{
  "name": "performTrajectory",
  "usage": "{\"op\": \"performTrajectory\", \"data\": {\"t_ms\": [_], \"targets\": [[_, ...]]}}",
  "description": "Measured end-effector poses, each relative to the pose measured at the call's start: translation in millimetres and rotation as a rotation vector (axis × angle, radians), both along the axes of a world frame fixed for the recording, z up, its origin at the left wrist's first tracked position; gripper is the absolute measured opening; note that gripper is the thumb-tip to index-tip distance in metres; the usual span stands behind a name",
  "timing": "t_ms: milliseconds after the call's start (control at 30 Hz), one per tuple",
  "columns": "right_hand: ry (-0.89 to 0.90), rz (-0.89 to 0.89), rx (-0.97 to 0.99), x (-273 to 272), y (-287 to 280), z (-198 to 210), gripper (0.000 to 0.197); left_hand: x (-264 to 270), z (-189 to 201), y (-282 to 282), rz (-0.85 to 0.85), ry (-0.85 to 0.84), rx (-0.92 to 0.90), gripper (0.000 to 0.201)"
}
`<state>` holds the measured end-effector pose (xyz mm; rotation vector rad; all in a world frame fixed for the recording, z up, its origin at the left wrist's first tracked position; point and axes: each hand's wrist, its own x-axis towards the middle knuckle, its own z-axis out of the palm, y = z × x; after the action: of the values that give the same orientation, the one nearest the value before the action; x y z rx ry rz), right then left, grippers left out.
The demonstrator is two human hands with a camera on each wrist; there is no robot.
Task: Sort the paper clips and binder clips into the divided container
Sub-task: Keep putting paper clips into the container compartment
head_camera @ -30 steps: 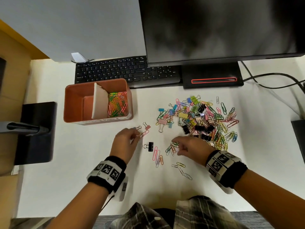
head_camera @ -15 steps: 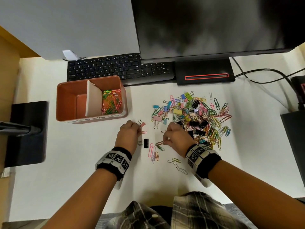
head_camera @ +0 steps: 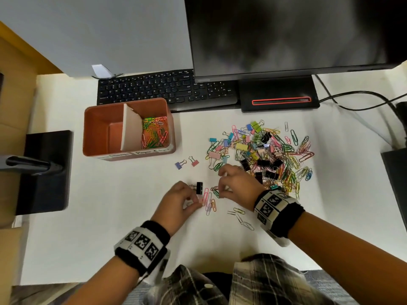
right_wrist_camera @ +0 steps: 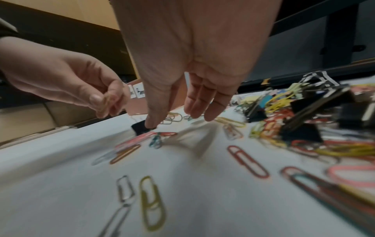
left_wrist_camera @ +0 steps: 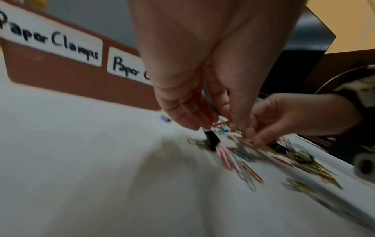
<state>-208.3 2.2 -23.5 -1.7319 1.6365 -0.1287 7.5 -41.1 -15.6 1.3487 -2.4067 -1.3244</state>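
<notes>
Two hands: both low over the white counter [head_camera: 88, 216], near the person, left of the big clip heap
Left hand [head_camera: 179, 202]: fingers curled, pinching a paper clip, seen as orange from the right wrist [right_wrist_camera: 105, 102]; its fingertips sit just beside the black binder clip [head_camera: 199, 187]
Right hand [head_camera: 239, 187]: fingers hang straight and loosely spread, holding nothing; thumb tip [right_wrist_camera: 151, 123] points down at the black binder clip, contact cannot be told
Loose paper clips [head_camera: 209, 201]: pink, lilac and orange ones lie between the two hands, a few more nearer the person
Clip heap [head_camera: 262, 155]: mixed coloured paper clips and binder clips, right of centre, touching one another
Stray binder clips: a blue one [head_camera: 179, 165] and a pink one [head_camera: 194, 162] lie apart, between heap and container
Divided container [head_camera: 105, 151]: brown, far left of the hands; right compartment holds coloured paper clips [head_camera: 154, 133]; front labels read "Paper Clamps" [left_wrist_camera: 50, 38] on the left and a partly hidden one starting "Paper" on the right
Behind: black keyboard [head_camera: 163, 89] and monitor [head_camera: 286, 34] at the far edge
</notes>
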Motion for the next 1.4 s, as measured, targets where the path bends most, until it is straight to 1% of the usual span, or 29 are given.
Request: {"op": "performTrajectory", "data": {"t_ms": [100,200,267,400,500,567,633,667,800,933,1067,1133,1267,1333,1400], "targets": [[0.069,0.064,0.003,17,4,-5,0.014,-12,-17,27,0.056,-0.026,0.079,0.015],[0.087,0.048,-0.008,22,1,-11,0.011,-24,-30,37,0.109,-0.078,0.09,0.012],[0.058,0.003,0.005,20,-2,-13,0.01,-30,-33,35,0.111,-0.086,0.03,0.012],[0.034,-0.067,0.033,14,-7,-12,0.007,-36,-35,18,0.046,-0.116,-0.076,0.007],[0.03,-0.077,0.065,9,-8,-8,0.007,-35,-33,5,0.068,-0.138,-0.09,0.007],[0.013,-0.082,0.069,6,-9,-6,0.012,-36,-29,1,0.085,-0.119,-0.057,0.008],[0.023,-0.066,0.09,4,-11,-4,0.022,-38,-26,-1,0.087,-0.132,-0.031,0.016],[0.039,-0.048,0.103,4,-13,-4,0.023,-38,-26,-2,0.08,-0.146,-0.027,0.016],[0.097,0.013,0.143,2,-13,-2,0.021,-41,-27,-2,0.034,-0.184,-0.03,0.011],[0.078,0.022,0.147,-6,-11,-2,0.021,-43,-27,-1,0.024,-0.192,-0.074,0.011],[0.079,0.082,0.13,-8,-10,-5,0.018,-45,-30,-1,0.004,-0.251,-0.077,0.01],[0.076,0.08,0.126,-8,-10,-6,0.018,-44,-31,1,0.001,-0.261,-0.095,0.009],[0.104,0.094,0.148,-7,-12,-3,0.021,-39,-24,1,-0.008,-0.239,-0.071,0.006],[0.09,0.069,0.134,-6,-17,4,0.022,-32,-10,-7,0.02,-0.154,-0.052,0.002],[0.046,0.033,0.08,-2,-29,17,0.021,-22,14,-24,0.085,-0.055,-0.055,0.004]]}}
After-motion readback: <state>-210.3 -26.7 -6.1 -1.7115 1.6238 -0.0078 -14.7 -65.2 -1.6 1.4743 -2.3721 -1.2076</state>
